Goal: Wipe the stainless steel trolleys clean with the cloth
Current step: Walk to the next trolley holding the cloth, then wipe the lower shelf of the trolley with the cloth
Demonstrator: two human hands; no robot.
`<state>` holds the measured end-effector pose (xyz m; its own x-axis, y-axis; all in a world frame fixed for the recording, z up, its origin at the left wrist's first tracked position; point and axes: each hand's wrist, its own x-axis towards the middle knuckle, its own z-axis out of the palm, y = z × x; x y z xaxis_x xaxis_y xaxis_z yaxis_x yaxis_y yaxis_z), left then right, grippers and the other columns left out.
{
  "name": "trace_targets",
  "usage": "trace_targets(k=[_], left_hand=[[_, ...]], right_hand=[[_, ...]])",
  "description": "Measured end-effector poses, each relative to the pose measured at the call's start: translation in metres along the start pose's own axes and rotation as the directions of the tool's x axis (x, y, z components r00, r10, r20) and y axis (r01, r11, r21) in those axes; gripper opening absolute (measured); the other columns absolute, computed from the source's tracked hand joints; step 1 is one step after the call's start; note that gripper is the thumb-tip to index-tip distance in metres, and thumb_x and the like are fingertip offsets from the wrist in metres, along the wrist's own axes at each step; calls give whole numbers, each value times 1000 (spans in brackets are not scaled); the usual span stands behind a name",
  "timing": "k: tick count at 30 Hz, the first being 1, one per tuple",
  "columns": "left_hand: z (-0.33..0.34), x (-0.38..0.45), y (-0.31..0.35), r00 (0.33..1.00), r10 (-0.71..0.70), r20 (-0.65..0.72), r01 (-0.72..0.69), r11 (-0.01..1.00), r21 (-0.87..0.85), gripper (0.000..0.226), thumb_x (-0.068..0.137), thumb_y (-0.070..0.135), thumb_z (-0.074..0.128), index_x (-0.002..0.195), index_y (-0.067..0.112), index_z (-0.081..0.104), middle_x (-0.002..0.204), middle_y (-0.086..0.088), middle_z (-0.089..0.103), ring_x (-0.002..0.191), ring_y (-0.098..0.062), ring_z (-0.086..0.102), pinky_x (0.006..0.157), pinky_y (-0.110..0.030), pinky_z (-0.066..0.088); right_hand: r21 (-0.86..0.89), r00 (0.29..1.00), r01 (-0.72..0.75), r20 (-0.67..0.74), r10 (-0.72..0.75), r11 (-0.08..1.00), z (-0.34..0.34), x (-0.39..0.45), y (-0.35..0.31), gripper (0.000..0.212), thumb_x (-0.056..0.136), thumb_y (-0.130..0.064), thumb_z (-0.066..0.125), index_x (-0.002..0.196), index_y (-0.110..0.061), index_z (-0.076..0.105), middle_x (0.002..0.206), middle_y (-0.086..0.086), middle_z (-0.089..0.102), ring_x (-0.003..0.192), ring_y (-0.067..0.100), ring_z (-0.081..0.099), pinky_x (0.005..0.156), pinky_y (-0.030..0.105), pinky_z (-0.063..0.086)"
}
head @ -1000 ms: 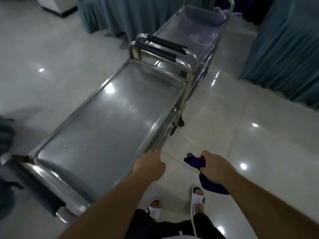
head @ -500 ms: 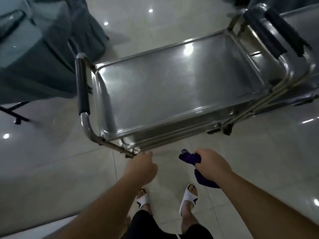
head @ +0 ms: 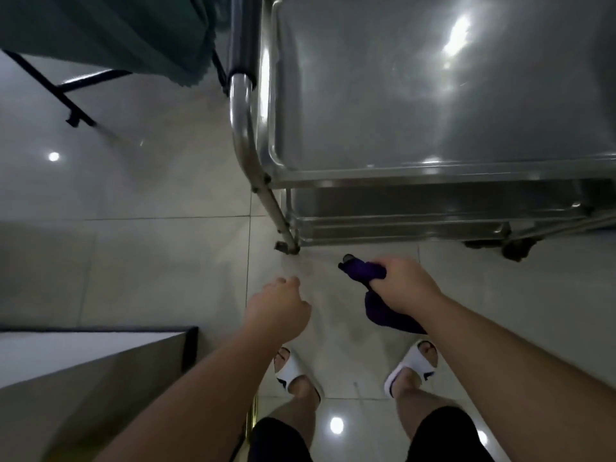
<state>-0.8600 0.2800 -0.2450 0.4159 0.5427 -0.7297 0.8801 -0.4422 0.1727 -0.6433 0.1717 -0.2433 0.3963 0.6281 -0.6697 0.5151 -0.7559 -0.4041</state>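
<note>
A stainless steel trolley (head: pixel 433 175) fills the upper right, its top tray bare and shiny, with lower shelves showing under the near rim. Its tubular handle (head: pixel 241 105) with a dark grip runs down the left end. My right hand (head: pixel 405 285) grips a dark purple cloth (head: pixel 383 311) just below the trolley's near edge, over the floor. My left hand (head: pixel 278 310) hangs over the floor with its fingers loosely curled, holding nothing and clear of the trolley.
A teal drape over a black frame (head: pixel 110 31) stands at the upper left, close to the trolley handle. A white counter with a dark edge (head: pixel 100 341) sits at the lower left. Glossy floor tiles (head: pixel 133 261) lie between, and my feet are in white slides.
The view has swung left and down, so the trolley now sits at the upper right. My left hand has come off the trolley's rim. My right hand still holds the cloth.
</note>
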Motion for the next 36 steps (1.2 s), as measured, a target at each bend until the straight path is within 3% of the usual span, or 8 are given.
trace_targets(k=[7,11,15,21,27,33,36], left_hand=[[65,92,-9,999,-29,-39,31,999,41,55,102,39,47,154,23,43,145,-5,54,128,-30,54,100,-44,46],[97,155,-6,996,-6,-84,11,998,62,57,101,35,50,155,21,43,152,-7,51,133,-32,53,104,-47,45],[127,216,-14,988,34,-153,-17,994,110,48,97,30,53,143,18,53,147,-10,56,129,-33,56,99,-46,46],[159,303,-35,960,107,-258,-53,976,209,45,96,34,53,139,21,56,137,-8,60,126,-31,60,98,-46,48],[186,377,-56,935,165,-312,-82,961,262,38,97,34,55,133,23,56,130,-5,62,121,-30,62,93,-43,50],[215,416,-70,923,195,-333,-110,960,257,47,97,37,53,143,25,54,133,-5,62,118,-32,65,78,-37,47],[223,423,-85,944,161,-289,-98,970,221,39,99,36,52,135,22,58,132,-6,62,117,-33,65,86,-41,56]], right_hand=[[-83,992,96,92,-88,992,57,115,28,17,92,-24,57,97,-38,65,85,-8,70,78,16,67,67,33,50],[-184,986,166,41,-161,969,84,174,61,15,93,-21,56,94,-35,62,87,-3,66,78,19,63,74,38,55],[-257,987,162,24,-162,953,119,228,81,19,90,-18,57,97,-35,63,88,-3,65,79,19,63,76,39,56],[-299,973,217,-15,-232,929,163,322,90,11,96,-25,52,92,-35,57,90,-1,63,79,21,60,64,35,45],[-171,937,268,-182,-297,948,204,399,97,12,93,-22,48,93,-30,56,89,2,60,76,21,56,64,35,39],[7,837,463,-333,-434,887,214,435,100,17,90,-12,54,106,-18,53,88,10,59,80,30,55,70,39,39],[47,792,518,-402,-458,854,218,447,98,15,93,-11,54,106,-19,55,89,11,60,85,35,58,75,43,45]])
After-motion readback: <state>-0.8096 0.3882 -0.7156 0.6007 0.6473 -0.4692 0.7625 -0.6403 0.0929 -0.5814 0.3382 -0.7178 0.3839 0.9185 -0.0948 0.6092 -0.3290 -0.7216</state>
